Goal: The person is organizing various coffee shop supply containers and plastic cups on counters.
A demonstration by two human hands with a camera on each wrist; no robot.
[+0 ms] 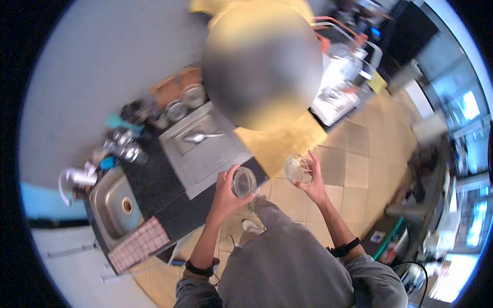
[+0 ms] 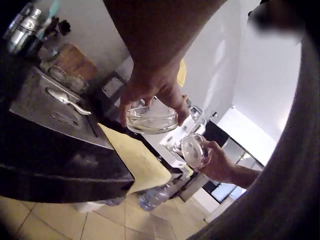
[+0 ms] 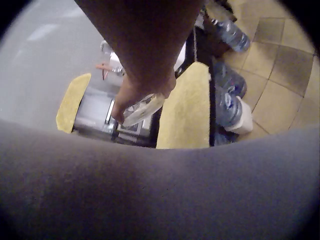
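Observation:
In the head view the left hand (image 1: pixel 224 196) grips a round clear glass container (image 1: pixel 244 182) by its sides, in front of the counter. The right hand (image 1: pixel 315 184) holds a second round clear piece (image 1: pixel 296 168), fingers spread round its rim; whether it is a lid or a dish I cannot tell. A gap separates the two pieces. The left wrist view has the left hand (image 2: pixel 154 87) over its glass container (image 2: pixel 152 120), thumb and fingers on opposite sides. The right wrist view shows the other clear piece (image 3: pixel 143 110) tilted under the right hand (image 3: pixel 142 90).
A steel tray (image 1: pixel 205 159) with a spoon (image 1: pixel 201 137) lies on the dark counter (image 1: pixel 174 213). Left of it are a sink (image 1: pixel 114 205) and a checked cloth (image 1: pixel 138 244). Glass jars (image 1: pixel 176 110) stand by the wall. A yellow cloth (image 1: pixel 280 146) hangs over the counter edge; water bottles (image 3: pixel 229 107) stand below.

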